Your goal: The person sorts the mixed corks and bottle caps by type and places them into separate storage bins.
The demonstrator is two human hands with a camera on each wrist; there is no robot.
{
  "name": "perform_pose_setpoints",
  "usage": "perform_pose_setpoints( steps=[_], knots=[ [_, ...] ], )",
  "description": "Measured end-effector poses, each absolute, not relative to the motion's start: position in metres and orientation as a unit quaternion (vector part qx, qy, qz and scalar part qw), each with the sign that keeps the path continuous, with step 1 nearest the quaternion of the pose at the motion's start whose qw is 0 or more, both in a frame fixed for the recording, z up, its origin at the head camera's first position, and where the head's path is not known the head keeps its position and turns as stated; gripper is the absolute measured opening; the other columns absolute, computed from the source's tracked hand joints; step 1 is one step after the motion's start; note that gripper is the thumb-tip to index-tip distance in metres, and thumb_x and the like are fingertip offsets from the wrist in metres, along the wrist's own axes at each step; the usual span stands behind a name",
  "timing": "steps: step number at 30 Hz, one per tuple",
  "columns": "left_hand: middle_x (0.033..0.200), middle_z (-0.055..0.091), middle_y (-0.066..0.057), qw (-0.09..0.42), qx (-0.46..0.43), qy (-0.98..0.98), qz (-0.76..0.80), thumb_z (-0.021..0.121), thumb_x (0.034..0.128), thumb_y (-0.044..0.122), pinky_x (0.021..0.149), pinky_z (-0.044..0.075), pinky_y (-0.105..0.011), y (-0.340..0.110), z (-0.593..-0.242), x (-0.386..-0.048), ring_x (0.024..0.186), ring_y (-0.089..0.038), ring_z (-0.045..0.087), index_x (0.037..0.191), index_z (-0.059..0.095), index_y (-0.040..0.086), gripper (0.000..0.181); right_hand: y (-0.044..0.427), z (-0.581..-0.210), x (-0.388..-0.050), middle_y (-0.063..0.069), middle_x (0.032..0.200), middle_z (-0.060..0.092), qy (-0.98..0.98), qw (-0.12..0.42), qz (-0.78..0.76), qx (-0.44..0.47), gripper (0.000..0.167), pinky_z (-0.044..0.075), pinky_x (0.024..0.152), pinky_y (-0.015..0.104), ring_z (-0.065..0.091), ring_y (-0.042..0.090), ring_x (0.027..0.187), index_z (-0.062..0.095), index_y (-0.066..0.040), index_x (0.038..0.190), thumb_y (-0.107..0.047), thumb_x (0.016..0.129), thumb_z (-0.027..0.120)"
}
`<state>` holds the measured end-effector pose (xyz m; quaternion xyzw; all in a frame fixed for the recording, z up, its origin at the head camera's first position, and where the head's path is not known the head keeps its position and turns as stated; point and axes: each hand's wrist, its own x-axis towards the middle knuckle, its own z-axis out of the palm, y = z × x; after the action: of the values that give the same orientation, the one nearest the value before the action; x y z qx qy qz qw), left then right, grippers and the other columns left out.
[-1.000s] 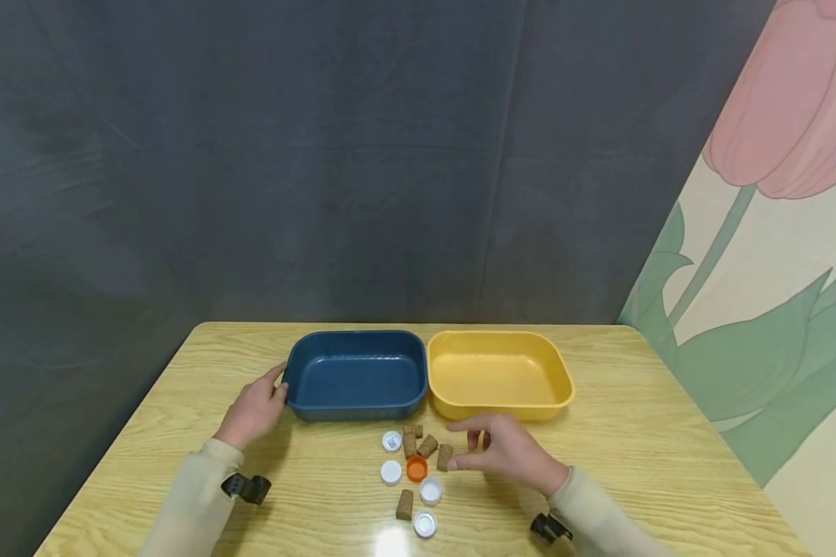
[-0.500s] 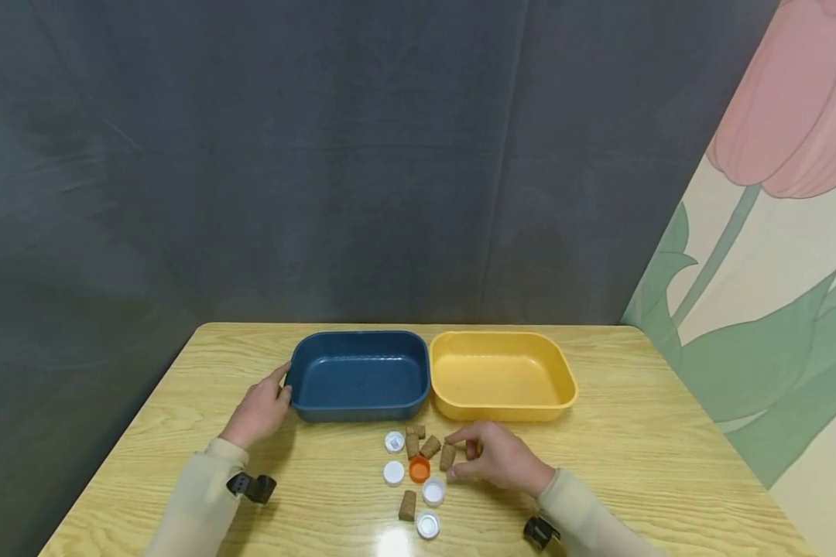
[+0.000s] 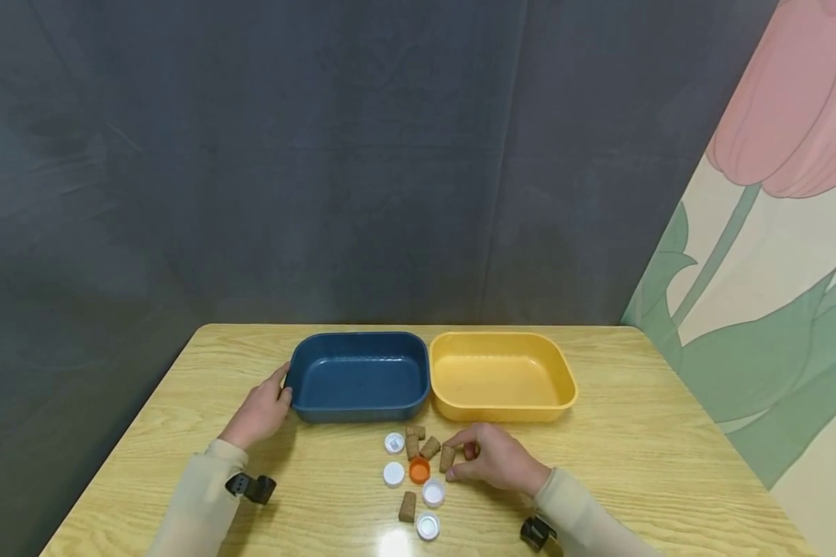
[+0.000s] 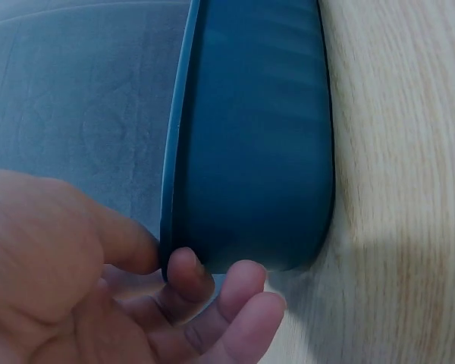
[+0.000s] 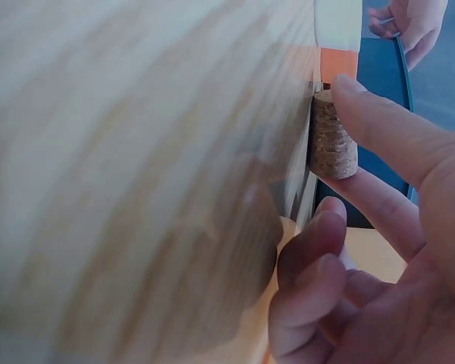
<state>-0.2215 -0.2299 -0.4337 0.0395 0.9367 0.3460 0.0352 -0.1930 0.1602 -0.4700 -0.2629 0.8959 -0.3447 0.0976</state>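
My right hand (image 3: 498,460) pinches a cork (image 3: 447,458) lying on the table, with thumb and index finger at its two ends. In the right wrist view the cork (image 5: 336,144) sits between thumb and index finger while the other fingers curl beside it. At the left end of the dark blue bin (image 3: 362,414), my left hand (image 3: 261,410) holds the corner. The left wrist view has its thumb at the rim and its fingertips (image 4: 243,280) by the outer end wall.
A yellow bin (image 3: 505,414) stands against the blue one on its right. In front lie several more corks (image 3: 429,447), an orange cap (image 3: 419,469) and several white caps (image 3: 393,473). A dark curtain (image 3: 418,170) hangs behind the table (image 3: 641,433).
My right hand has come slightly left and down, and its thumb and index finger have closed onto the cork. The left hand stays at the blue bin.
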Motion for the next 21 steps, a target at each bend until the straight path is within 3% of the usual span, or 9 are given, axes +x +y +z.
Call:
perform_pose_setpoints(
  steps=[21],
  knots=[
    [0.069, 0.055, -0.012, 0.055, 0.036, 0.923, 0.378, 0.035, 0.1066, 0.008, 0.052, 0.041, -0.034, -0.234, -0.435, -0.222, 0.053, -0.018, 0.05, 0.156, 0.017, -0.008, 0.055, 0.169, -0.46, -0.188, -0.006, 0.08, 0.065, 0.883, 0.06, -0.356, -0.299, 0.038, 0.046, 0.061, 0.022, 0.054, 0.006, 0.069, 0.078, -0.01, 0.109, -0.034, 0.081, 0.084]
  ],
)
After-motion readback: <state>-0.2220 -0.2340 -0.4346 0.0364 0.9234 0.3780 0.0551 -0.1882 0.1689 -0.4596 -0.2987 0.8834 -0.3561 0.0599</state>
